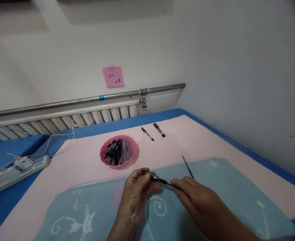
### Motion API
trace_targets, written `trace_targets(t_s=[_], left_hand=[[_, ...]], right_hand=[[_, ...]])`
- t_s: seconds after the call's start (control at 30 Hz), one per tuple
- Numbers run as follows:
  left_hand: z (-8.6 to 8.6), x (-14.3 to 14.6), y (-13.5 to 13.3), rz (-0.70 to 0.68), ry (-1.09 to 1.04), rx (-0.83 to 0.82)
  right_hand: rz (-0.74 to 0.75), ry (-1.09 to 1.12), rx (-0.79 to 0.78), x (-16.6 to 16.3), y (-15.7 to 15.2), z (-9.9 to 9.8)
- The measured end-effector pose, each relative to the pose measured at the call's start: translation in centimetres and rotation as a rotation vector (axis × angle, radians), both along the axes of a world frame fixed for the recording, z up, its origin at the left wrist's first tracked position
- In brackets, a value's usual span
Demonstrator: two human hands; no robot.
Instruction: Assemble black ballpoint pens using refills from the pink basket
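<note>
My left hand (136, 194) is closed around a black pen (158, 179), thumb and fingers near its capped end. My right hand (200, 201) pinches the thinner, dark far end of the same pen, so it spans both hands above the blue patterned mat. I cannot tell whether that thin end is a separate part. Just beyond my right hand a slim dark rod (187, 166) slants across the mat's edge; its near end is hidden behind the hand. To the left stands a pink basket (102, 154) full of black pens and clear tubes.
Several black pens (147, 134) lie on the pink cloth (167, 147) at the back. At the left rests a power strip (19, 174) with white plugs and a trailing cable. Behind the table are a radiator (107, 113), a pipe (82, 100) and a valve (143, 100).
</note>
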State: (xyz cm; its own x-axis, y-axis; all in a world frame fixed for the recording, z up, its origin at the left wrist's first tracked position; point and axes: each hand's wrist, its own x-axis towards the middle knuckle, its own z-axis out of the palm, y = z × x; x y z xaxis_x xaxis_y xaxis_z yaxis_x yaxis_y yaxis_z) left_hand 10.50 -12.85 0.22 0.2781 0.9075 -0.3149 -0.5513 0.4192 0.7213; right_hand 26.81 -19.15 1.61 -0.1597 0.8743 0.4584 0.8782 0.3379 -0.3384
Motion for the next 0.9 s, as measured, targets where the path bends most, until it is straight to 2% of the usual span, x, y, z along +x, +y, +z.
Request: trace_targets(t_s=[0.17,0.57,0.73,0.9], left_hand=[[-0.2,0.1,0.0,0.027,-0.009,-0.03],[-0.7,0.0,-0.3,-0.02,-0.022,-0.023],[-0.8,0.7,-0.5,0.059,-0.06,-0.017],[0.4,1.9,0.1,0.16,-0.221,-0.119]], right_hand=[[-0.072,-0.133,0.089,-0.6,-0.1,-0.1],[-0.067,-0.041,0.073,-1.5,0.2,-0.8],[-0.113,-0.018,0.073,-2.1,0.3,-1.5],[-0.105,0.02,0.077,-2.9,0.4,-2.5]])
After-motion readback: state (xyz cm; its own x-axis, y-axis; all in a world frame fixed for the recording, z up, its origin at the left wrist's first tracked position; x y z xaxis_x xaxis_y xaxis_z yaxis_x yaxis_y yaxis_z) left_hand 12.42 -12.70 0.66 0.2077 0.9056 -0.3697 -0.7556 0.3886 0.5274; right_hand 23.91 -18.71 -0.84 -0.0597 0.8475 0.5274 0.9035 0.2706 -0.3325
